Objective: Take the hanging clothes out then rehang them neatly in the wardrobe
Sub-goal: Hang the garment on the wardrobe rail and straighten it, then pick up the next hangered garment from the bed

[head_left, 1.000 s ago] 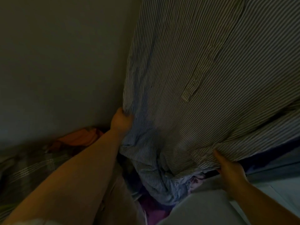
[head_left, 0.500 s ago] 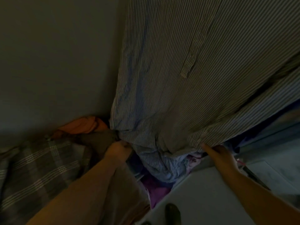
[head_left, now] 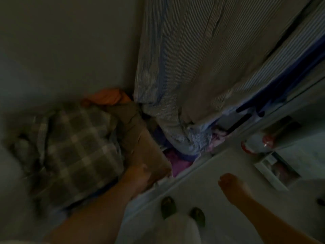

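- Dim wardrobe interior (head_left: 66,41): the striped shirt (head_left: 202,67) hangs against its back corner, hem down among a clothes pile (head_left: 73,147) below.
- My left hand (head_left: 140,175) rests on a brown garment (head_left: 140,147) beside that pile; blur hides its fingers.
- My right hand (head_left: 230,184), below the shirt, holds nothing, fingers loosely curled.
- I judge the shirt light, limp, slippery on a hanger; best held at the shoulders.
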